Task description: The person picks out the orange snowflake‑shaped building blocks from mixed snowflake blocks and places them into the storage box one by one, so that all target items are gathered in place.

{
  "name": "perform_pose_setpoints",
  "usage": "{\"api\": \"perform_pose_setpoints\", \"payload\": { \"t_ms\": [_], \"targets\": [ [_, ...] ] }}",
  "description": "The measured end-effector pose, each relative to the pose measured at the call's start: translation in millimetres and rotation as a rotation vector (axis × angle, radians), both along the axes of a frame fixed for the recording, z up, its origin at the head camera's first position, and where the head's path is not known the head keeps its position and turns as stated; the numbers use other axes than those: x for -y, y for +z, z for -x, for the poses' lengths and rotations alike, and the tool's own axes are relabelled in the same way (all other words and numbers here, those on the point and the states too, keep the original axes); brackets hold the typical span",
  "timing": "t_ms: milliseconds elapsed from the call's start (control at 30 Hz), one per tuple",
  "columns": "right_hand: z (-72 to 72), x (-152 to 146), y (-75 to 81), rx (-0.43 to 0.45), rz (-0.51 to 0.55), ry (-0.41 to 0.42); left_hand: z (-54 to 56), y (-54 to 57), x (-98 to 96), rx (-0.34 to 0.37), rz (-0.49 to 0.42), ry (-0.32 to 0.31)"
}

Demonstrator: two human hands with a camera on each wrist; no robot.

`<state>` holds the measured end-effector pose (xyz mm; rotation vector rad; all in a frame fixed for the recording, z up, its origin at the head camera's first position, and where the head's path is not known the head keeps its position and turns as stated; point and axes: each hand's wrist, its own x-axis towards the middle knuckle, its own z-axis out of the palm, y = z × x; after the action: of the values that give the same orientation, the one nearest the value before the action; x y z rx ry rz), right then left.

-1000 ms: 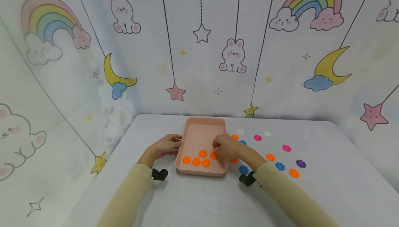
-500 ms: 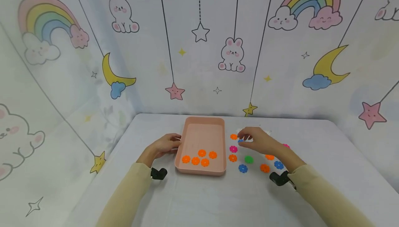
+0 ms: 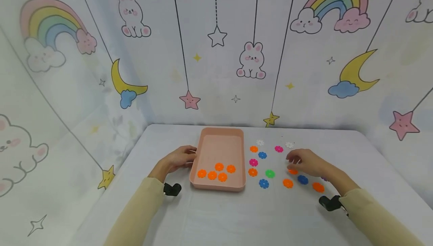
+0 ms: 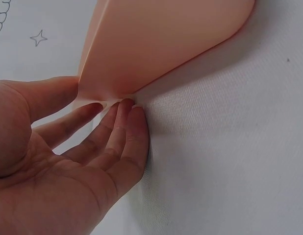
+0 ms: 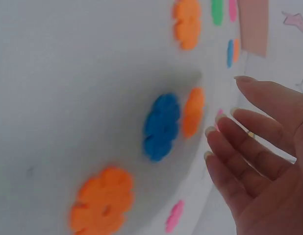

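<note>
My left hand (image 3: 180, 157) holds the left side of a shallow pink tray (image 3: 223, 142). In the left wrist view, the thumb meets the tray's wall (image 4: 161, 44) near the rim and the other fingertips gather at its lower edge. Several orange flower-shaped pieces (image 3: 219, 167) lie in the near part of the tray. Over the scattered pieces to the right, my right hand (image 3: 306, 161) hovers with loosely bent fingers and nothing between them. Just below it lie an orange flower piece (image 5: 193, 112), partly covered in the head view, and a blue one (image 5: 162, 127).
Between the tray and my right hand lie green (image 3: 270, 173), pink (image 3: 253, 162), blue (image 3: 264, 183) and orange (image 3: 288, 183) flower pieces. White ones (image 3: 260, 142) lie farther back. A patterned cloth (image 3: 216, 69) rises behind the table.
My right hand has left the tray, passed over the blue piece beside it, and moved right above the farther pieces. My left hand stays at the tray's side.
</note>
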<state>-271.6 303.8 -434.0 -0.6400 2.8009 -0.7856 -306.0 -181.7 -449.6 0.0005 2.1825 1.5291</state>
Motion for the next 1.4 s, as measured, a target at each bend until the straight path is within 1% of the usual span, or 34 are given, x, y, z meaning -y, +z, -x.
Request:
{"api": "perform_pose_setpoints", "payload": {
  "t_ms": [133,267,467,567,733,967,1133,1267,1400],
  "targets": [
    [-3.2,-11,-7.5,0.017,0.012,0.006,0.0,-0.1,0.1,0.002,-0.002,0.0],
    [-5.4,-15,-12.1,0.042,0.016,-0.027,0.3,-0.7,0.4,0.0,0.001,0.0],
    [-6.9,-21,-16.3,0.073,0.015,-0.049,0.5,-1.4,0.4,0.0,0.006,-0.004],
    [-7.0,-22,-17.4,0.079,0.014,-0.046,0.2,-0.9,0.0,0.002,-0.002,0.003],
    [-6.4,-22,-16.6,0.075,0.015,-0.037,0.3,-0.9,-0.2,-0.005,-0.002,0.004],
    [-6.0,-20,-16.9,0.086,0.028,-0.049,0.4,-1.8,0.4,0.002,-0.015,0.004],
    [-4.8,-19,-17.0,0.069,0.039,-0.052,0.7,-2.0,0.5,0.002,-0.024,-0.001],
    [-3.3,-16,-12.9,0.053,0.066,-0.041,1.1,-2.0,0.6,-0.003,-0.019,-0.003],
    [-0.2,-10,-7.6,0.017,0.08,-0.026,1.2,-1.8,0.5,-0.002,-0.014,0.0]
  ]
}}
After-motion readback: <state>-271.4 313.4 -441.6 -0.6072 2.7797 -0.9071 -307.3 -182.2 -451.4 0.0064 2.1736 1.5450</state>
